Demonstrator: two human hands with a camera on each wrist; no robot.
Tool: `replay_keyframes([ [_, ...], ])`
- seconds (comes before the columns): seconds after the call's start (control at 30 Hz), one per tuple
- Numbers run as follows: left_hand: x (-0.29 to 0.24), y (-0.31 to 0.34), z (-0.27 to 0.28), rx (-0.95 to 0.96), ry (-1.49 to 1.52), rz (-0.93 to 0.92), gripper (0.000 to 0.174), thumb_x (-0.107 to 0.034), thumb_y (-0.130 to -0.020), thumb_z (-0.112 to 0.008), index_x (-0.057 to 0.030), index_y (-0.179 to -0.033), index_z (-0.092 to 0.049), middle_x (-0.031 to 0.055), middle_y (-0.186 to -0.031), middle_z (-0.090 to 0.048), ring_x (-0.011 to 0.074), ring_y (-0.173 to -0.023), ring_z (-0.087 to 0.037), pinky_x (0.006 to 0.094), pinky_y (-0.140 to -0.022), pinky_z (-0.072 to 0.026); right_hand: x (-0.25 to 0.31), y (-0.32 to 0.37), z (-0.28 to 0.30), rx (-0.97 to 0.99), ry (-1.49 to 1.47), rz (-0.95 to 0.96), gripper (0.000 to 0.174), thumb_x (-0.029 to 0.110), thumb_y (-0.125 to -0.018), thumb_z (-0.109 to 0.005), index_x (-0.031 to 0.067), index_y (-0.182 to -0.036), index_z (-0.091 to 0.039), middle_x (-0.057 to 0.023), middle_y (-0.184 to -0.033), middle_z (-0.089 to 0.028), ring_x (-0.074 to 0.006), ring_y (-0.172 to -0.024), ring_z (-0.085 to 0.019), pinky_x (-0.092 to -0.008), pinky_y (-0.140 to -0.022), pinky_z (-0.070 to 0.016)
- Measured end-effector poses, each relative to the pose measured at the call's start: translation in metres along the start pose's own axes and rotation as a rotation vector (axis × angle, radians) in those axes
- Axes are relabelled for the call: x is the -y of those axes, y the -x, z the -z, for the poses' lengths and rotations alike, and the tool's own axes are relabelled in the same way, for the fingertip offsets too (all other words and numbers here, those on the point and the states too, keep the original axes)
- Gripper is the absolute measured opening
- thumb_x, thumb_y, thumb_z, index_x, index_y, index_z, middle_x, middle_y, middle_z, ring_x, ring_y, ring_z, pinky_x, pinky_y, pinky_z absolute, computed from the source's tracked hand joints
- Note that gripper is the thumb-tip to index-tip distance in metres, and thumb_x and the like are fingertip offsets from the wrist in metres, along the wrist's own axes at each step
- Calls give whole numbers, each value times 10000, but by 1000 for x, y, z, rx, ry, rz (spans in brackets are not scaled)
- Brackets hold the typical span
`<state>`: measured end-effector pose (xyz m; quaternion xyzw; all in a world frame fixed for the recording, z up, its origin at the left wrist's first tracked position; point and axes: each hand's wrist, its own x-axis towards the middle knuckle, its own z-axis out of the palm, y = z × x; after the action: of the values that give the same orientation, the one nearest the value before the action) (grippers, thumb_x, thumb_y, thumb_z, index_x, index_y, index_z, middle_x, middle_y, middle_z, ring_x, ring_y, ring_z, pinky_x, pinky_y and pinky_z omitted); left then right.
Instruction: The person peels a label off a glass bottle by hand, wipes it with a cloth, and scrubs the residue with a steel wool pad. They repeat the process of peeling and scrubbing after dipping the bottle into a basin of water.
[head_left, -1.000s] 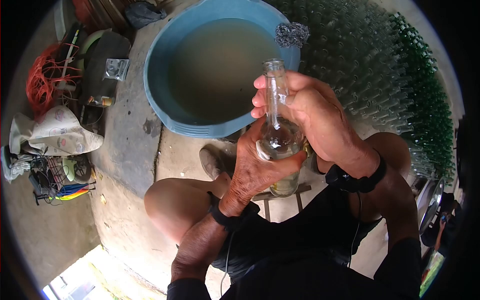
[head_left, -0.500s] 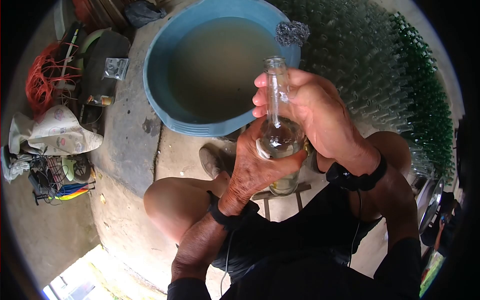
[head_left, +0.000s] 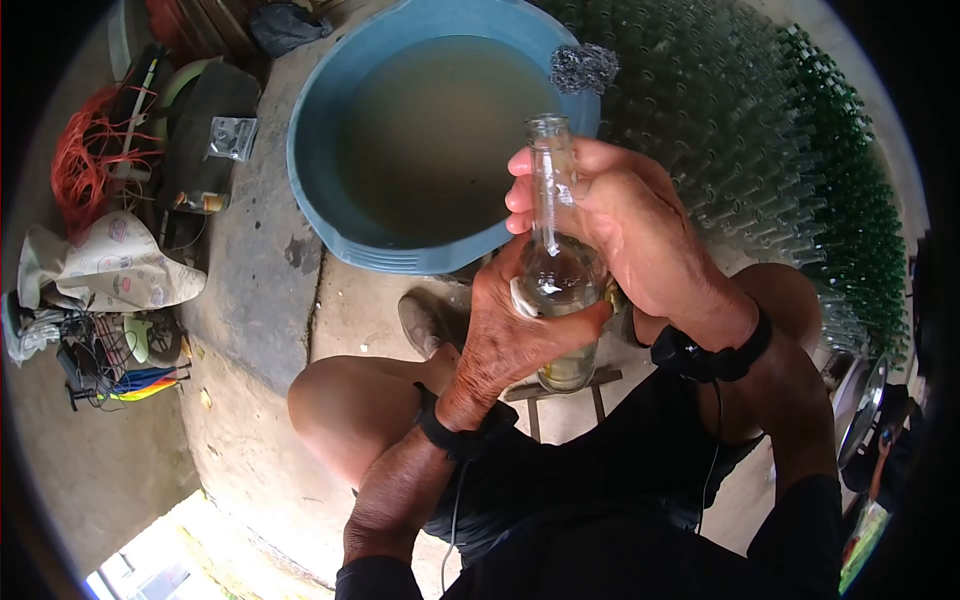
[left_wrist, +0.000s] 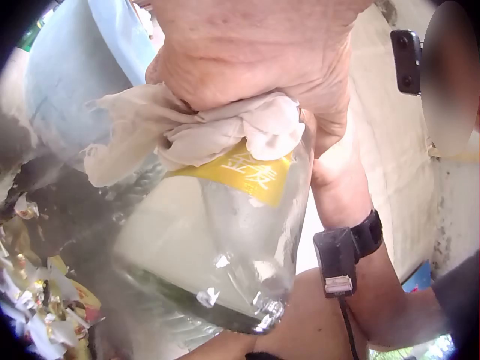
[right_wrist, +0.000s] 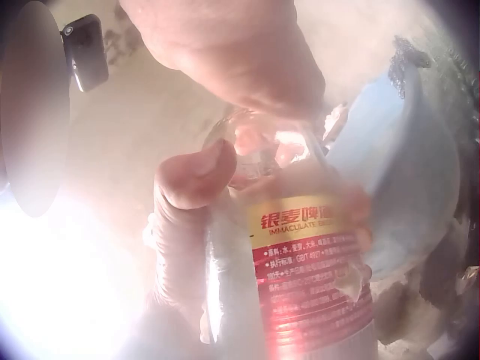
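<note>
A clear glass beer bottle [head_left: 560, 258] is upright in front of the person, its mouth toward the tub. Around its body curls the left hand [head_left: 520, 325], with a crumpled white cloth [left_wrist: 225, 135] between palm and glass. The right hand [head_left: 640, 235] grips the neck from the other side, thumb in front and fingertips showing past the glass. A red and yellow label [right_wrist: 315, 277] with printed text faces the right wrist camera. In the left wrist view a yellow label part [left_wrist: 259, 180] peeks out below the cloth.
A blue tub [head_left: 310, 170] of murky water stands ahead, a steel wool scourer [head_left: 584, 69] on its rim. Many clear bottles [head_left: 690, 130] and green bottles [head_left: 850, 170] crowd the right. Red twine [head_left: 90, 165] and a white bag [head_left: 130, 265] lie left. Scraps [left_wrist: 52, 307] litter the floor.
The right thumb has shifted slightly on the neck. The bottle and the left hand keep nearly the same place.
</note>
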<state>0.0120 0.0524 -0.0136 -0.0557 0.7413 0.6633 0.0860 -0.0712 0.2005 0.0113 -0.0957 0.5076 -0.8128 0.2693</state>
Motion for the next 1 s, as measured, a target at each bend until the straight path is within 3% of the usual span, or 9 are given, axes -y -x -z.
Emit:
replay_keyframes([
  [0.23, -6, 0, 0, -3, 5, 18, 496, -97, -680, -906, -12, -1109, -672, 64, -987, -760, 153, -926, -737, 333, -878, -603, 2, 2, -2, -32, -51, -43, 465, 312, -1069, -584, -79, -1313, -650, -177, -1155, -723, -261, -1062, -728, -418, -1001, -590],
  [0.33, -4, -1, 1, 11, 10, 30, 494, -94, -677, -902, -10, -1108, -675, 65, -987, -761, 154, -927, -738, 334, -884, -602, 3, 1, 2, 13, -97, -57, 458, 250, -1060, -559, -79, -1370, -634, -176, -1163, -713, -313, -1123, -707, -453, -1104, -531],
  [0.43, -1, -1, -1, -4, 5, -5, 490, -94, -677, -900, -10, -1105, -677, 65, -988, -761, 155, -927, -738, 334, -884, -603, 0, -2, 5, 9, -43, -46, 476, 326, -1069, -585, -74, -1319, -652, -167, -1146, -725, -244, -1061, -727, -398, -983, -593],
  [1.0, -5, 0, 2, 28, 77, 36, 455, -100, -687, -901, -26, -1072, -669, 46, -965, -745, 137, -901, -715, 325, -861, -597, 2, 2, 0, -4, 6, -16, 470, 307, -1083, -586, -92, -1326, -640, -193, -1152, -731, -275, -1081, -734, -420, -1014, -593],
])
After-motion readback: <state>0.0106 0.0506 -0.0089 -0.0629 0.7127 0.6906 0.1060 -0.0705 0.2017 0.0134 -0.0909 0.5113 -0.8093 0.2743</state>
